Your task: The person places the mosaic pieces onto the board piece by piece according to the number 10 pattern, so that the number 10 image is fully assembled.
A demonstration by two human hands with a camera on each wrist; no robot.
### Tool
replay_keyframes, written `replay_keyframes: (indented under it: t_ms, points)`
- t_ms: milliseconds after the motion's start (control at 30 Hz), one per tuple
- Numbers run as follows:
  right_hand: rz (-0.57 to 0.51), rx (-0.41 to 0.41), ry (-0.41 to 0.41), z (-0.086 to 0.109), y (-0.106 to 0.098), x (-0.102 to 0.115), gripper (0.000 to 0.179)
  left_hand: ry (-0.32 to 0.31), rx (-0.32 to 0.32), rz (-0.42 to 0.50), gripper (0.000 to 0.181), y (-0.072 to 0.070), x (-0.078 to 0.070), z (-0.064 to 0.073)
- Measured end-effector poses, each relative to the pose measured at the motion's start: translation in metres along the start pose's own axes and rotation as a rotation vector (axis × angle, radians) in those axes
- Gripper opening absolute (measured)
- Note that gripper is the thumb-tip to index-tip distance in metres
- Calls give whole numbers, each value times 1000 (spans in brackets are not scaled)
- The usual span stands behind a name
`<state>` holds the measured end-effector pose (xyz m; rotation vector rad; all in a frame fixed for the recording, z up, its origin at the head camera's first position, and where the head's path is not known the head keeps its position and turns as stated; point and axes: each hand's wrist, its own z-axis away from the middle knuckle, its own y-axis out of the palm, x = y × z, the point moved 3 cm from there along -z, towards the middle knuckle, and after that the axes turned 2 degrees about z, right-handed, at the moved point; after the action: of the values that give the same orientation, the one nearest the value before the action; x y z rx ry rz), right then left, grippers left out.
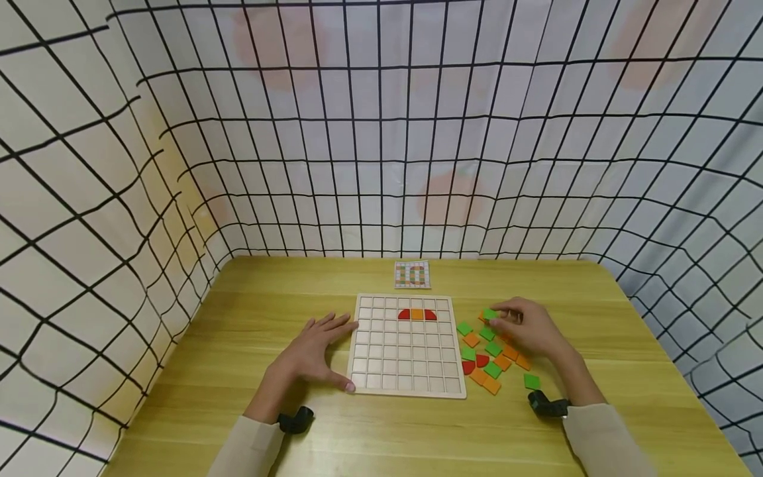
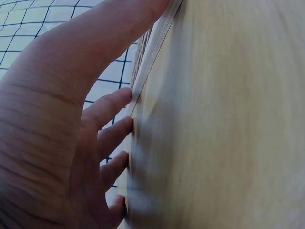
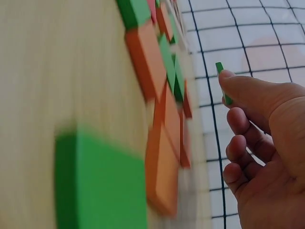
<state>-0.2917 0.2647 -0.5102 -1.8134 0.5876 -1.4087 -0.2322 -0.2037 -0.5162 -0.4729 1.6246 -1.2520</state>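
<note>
Beside the left edge of a pale wooden grid board (image 1: 390, 361), my left hand (image 1: 312, 351) lies with fingers spread, thumb and index touching the frame. In the left wrist view those straight fingers (image 2: 114, 131) meet the tabletop and the board's side. My right hand (image 1: 530, 324) pinches a green square tile (image 3: 224, 83) between thumb and index, raised over the loose tiles right of the board. In one upper row of the board sit an orange square (image 1: 417, 315) flanked by two red rounded pieces (image 1: 430, 315).
Loose green, orange and red tiles (image 1: 492, 370) spread along the board's right side. A single green tile (image 1: 532, 381) lies nearer the right wrist. Behind the board is a small printed pattern card (image 1: 412, 274). A white, black-gridded curtain (image 1: 381, 146) surrounds the wooden table (image 1: 286, 285).
</note>
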Motion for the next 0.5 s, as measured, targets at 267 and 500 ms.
replay_keyframes:
  t_ms: [267, 500]
  points:
    - [-62, 8, -6, -5, 18, 22, 38, 0, -1, 4, 124, -1, -2, 1]
    - [-113, 19, -13, -10, 33, 37, 32, 1, -1, 3, 124, -1, -1, 1]
